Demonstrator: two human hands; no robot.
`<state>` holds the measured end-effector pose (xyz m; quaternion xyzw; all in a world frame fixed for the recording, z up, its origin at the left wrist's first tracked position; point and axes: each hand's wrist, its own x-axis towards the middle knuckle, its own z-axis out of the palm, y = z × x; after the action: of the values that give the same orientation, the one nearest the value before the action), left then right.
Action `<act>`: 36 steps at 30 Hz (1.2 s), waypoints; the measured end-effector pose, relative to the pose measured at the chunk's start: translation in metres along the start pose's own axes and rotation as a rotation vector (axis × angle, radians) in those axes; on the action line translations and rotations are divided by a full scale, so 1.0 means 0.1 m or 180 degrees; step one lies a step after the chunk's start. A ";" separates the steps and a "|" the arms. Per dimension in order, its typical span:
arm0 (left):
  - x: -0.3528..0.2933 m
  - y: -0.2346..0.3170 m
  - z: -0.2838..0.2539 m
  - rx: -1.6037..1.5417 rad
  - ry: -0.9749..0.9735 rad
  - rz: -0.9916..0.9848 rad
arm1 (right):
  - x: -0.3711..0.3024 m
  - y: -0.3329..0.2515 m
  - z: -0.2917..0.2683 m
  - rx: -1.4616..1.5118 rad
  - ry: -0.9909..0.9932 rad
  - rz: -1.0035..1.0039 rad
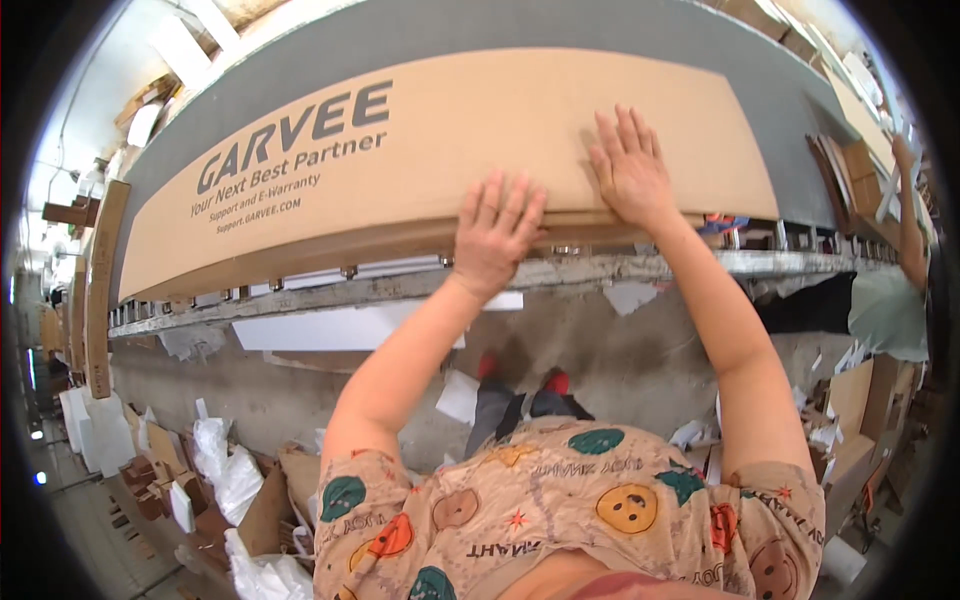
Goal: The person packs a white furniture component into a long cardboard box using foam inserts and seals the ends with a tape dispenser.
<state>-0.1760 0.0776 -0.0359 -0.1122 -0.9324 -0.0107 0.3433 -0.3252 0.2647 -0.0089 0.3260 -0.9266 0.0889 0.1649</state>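
A long, closed cardboard box [450,130] lies on the grey conveyor [640,28], along its near metal rail [390,288]. The left hand [496,232] rests on the box's near edge, fingers extended over the top; the right hand [630,172] lies flat farther right, fingers slightly spread. Neither grips anything. Below, a white panel [345,330] lies near the rail; clear plastic [225,460] is heaped lower left.

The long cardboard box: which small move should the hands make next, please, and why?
Perhaps nudge the long cardboard box slightly forward. Its near edge lies close to the metal rail, while grey surface shows beyond its far edge. The left hand is at the near edge and the right hand is spread over the top, so both seem well placed.
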 end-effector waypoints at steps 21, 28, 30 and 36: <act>0.04 0.33 0.13 -0.0170 0.0459 -0.0447 | 1.71 -0.02 0.77 0.0312 -0.1127 0.0397; 0.44 0.19 -0.04 0.0008 -0.1036 0.0381 | 1.72 -0.19 0.70 0.0575 -0.0624 0.0665; 0.42 0.27 0.05 0.0050 -0.0961 0.0486 | 1.57 -0.09 0.67 0.0777 -0.0415 0.0634; 0.19 0.05 -0.01 0.0275 -0.0684 0.0446 | -0.22 -0.38 -0.29 0.3428 0.0894 -0.0027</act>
<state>-0.1883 0.0857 -0.0234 -0.1627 -0.9533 0.0655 0.2459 -0.2777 0.2560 0.0125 0.3529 -0.7181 0.5919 0.0972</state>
